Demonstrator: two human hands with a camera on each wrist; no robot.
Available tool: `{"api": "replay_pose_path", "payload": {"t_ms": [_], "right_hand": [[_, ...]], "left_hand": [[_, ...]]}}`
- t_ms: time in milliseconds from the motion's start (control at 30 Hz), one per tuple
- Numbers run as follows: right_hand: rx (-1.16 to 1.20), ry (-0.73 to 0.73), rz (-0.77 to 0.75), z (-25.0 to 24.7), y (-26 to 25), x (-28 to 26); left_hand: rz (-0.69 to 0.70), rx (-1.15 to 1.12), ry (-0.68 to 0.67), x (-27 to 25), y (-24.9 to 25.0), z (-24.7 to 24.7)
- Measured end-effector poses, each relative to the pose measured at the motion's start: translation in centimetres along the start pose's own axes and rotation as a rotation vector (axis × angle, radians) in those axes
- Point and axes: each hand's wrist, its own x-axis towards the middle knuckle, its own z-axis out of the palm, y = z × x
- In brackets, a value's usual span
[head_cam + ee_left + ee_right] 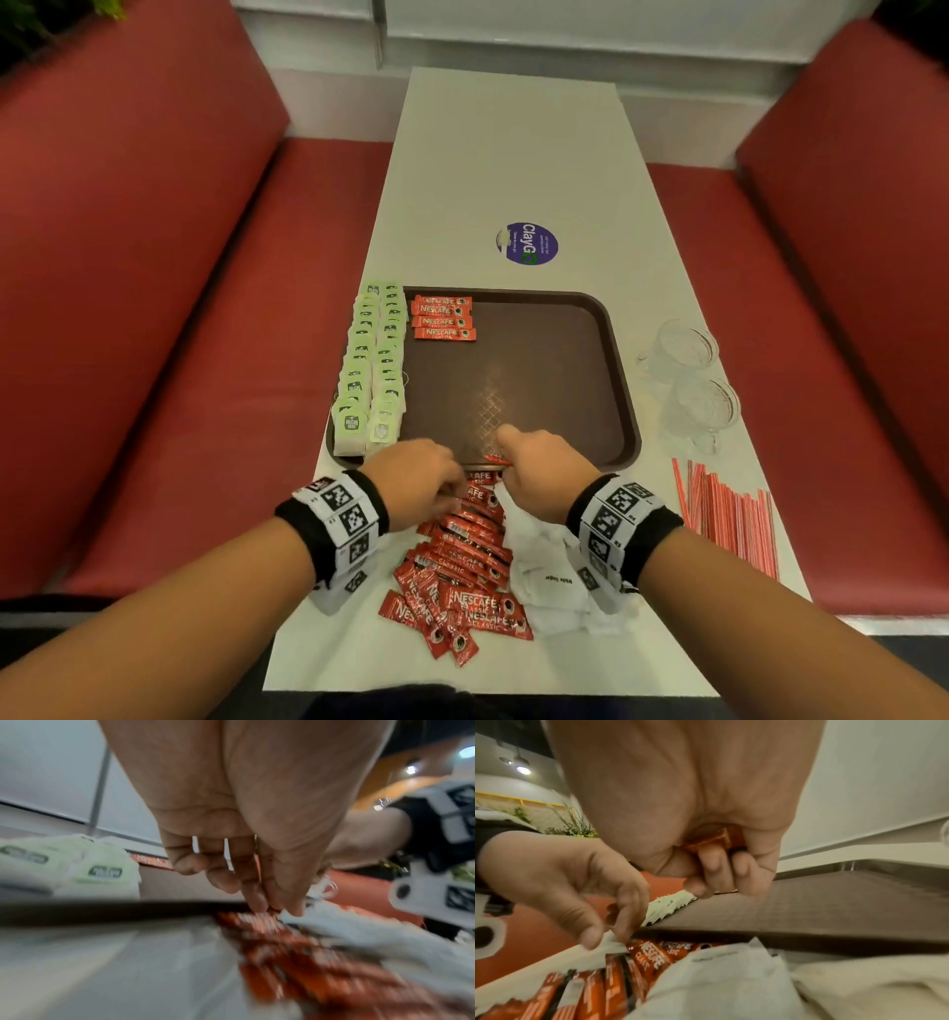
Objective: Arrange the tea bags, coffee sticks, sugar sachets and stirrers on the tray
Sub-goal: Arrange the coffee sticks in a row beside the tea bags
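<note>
Nearest edge: a loose heap of red coffee sticks (pixel 457 580) is spread on the white table (pixel 513 169), with white sugar sachets (pixel 549 580) crumpled against its right side; the two piles touch and partly overlap.
Left hand (pixel 418 485): its fingertips (pixel 259 903) are pressed together onto the heap where red meets white; whether a stick or a sachet is pinched cannot be told.
Right hand (pixel 544 475): its fingers (pixel 712 862) are curled round a few sticks (pixel 714 841) just over the tray's near rim.
Risk, mixing: a sachet could be lifted with a stick, since the piles interleave at the point of grip.
Risk, slipping: the glossy sticks held as a bundle could fan out or drop short of the tray (pixel 624 380) if the hold is loosened early.
Risk, scattering: the heap lies near the table edge, so a sweep of either wrist could push sticks off.
Tray: brown and textured; tea bags (pixel 372 360) are set in two overlapping rows along its left side, four sticks (pixel 444 317) are laid at its far left corner, and the rest is bare.
Right of tray: glass cups (pixel 690 380) stand close by, stirrers (pixel 729 514) lie nearer; a wide reach could knock the cups.
Far table: a round purple sticker (pixel 529 243) is fixed beyond the tray.
Room: red padded benches (pixel 154 308) run along both sides, and a pale wall closes the far end.
</note>
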Motion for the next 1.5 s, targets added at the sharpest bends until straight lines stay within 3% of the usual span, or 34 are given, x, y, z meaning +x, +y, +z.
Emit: {"api": "replay_pose_path", "payload": {"t_ms": [167,333,833,1167,1500], "right_hand": [[-0.022,0.045,0.011,0.9,-0.5,-1.2],[-0.083,0.082,-0.006,1.4,-0.5,-1.7],[-0.078,0.01,-0.039,1.2,0.1,-2.0],[-0.005,0.058,-0.146,0.0,0.0,-1.5],[0.108,0.003,-0.069,-1.7,-1.3,-0.5]], "left_hand": [[0.059,0.026,-0.048,-0.8,0.7,2.4],[0.061,0.047,-0.015,-0.7,1.2,3.0],[0.06,0.122,0.006,-0.7,1.0,2.4],[0.082,-0.066,0.283,-0.6,-0.8,0.0],[-0.002,-0.09,0.174,-0.7,-1.9,-1.9]]}}
